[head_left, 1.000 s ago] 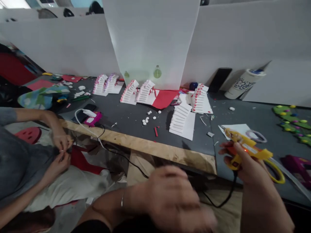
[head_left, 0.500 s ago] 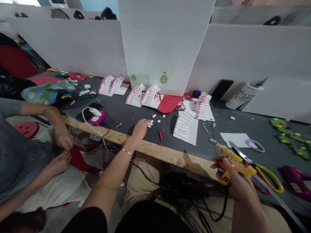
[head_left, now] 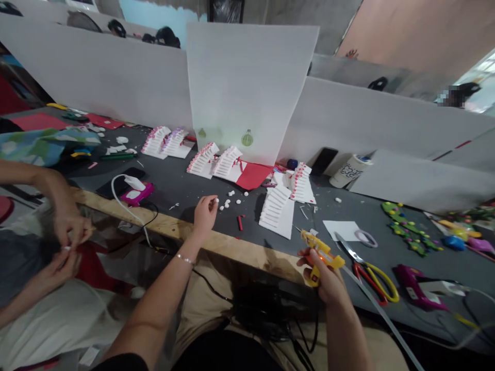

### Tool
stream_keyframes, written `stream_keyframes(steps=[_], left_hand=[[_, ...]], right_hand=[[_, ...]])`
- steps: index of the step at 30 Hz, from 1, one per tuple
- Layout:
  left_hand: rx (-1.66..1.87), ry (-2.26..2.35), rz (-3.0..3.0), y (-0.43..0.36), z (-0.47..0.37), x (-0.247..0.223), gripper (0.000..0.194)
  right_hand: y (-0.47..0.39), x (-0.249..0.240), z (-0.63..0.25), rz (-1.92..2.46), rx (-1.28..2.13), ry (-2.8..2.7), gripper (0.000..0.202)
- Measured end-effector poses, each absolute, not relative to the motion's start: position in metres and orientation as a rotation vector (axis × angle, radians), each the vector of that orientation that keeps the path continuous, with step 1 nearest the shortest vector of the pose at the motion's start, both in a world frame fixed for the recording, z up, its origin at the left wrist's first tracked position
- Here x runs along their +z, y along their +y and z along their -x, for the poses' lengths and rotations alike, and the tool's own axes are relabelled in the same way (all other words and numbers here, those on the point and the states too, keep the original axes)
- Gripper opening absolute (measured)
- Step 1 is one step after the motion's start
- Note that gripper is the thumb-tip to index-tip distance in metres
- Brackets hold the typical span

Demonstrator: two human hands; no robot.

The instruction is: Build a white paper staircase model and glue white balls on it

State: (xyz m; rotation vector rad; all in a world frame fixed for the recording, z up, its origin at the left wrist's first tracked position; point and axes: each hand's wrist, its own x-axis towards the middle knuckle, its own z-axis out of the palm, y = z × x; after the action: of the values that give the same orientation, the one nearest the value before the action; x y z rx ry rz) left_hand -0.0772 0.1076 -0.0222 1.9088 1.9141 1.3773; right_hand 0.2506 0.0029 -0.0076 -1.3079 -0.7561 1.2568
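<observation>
My left hand is closed in a pinch on a small white ball, just left of a loose group of white balls on the dark table. In my right hand is a yellow hot glue gun, its tip pointing left and away from me over the table's front edge. A long clear glue stick trails from behind it. Between my hands lies a short red stick. Beyond it stands a small white stair model on a white base, its steps without red dots.
Several dotted stair models line the back near red sheet. Scissors, a tape ring, and a purple power strip lie right. A white tumbler leans behind. At left, a co-worker's hands work.
My left hand has drawn back slightly from the group of white balls with one in its fingertips. The view has tilted up and turned right; the glue gun stays in my right hand.
</observation>
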Motion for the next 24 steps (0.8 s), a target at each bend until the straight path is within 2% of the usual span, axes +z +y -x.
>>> stream_keyframes(steps=[3,7,11,24], left_hand=[[1.557,1.717,-1.936,0.079,0.048,-0.023,0.024],[1.404,1.555,-2.097,0.056,0.015,-0.038,0.015],[1.337,1.558,-1.947,0.060,0.013,-0.049,0.009],[1.521,1.603,-1.265,0.075,0.025,-0.041,0.025]], right_hand=[[0.013,-0.022,-0.245,1.250,1.261,-0.722,0.041],[0.024,-0.038,-0.241,1.205,1.244,-0.750,0.043],[0.025,-0.044,-0.243,1.168,1.270,-0.794,0.041],[0.031,-0.050,-0.245,1.156,1.343,-0.762,0.038]])
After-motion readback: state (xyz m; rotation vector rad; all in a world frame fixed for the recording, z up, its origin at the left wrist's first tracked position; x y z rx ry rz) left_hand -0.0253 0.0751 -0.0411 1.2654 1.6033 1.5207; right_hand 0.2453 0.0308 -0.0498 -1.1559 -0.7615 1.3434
